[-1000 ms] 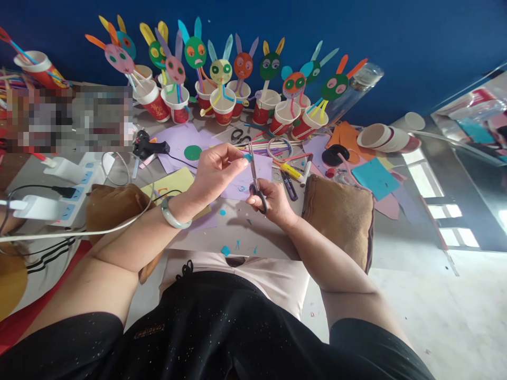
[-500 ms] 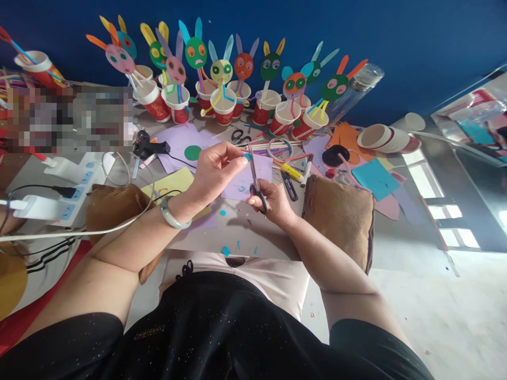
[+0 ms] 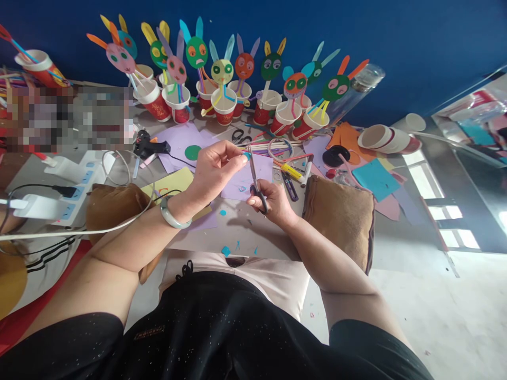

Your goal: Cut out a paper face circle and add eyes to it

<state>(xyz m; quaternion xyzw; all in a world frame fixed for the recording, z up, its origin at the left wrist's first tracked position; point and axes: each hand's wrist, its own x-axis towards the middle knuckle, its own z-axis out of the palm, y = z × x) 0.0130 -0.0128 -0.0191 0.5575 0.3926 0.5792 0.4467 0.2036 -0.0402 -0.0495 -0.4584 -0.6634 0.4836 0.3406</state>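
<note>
Between the thumb and fingers of my left hand [image 3: 217,168] is a small piece of blue paper [image 3: 247,157]. My right hand [image 3: 274,202] is closed on the handles of a pair of scissors [image 3: 254,170], its blades pointing away from me and touching or very near the blue piece. Beneath both hands lies a sheet of purple paper [image 3: 229,191]. Small blue scraps [image 3: 225,250] lie at the table's near edge, and a blue paper disc [image 3: 223,212] sits a little farther in.
Paper cups [image 3: 224,108] holding rabbit-faced straw figures line the wall. A glue gun [image 3: 152,146] lies at left by a power strip [image 3: 81,182]. Brown cushions [image 3: 340,219] flank my forearms. A box cutter [image 3: 290,187] and yellow marker [image 3: 292,171] lie right of the scissors.
</note>
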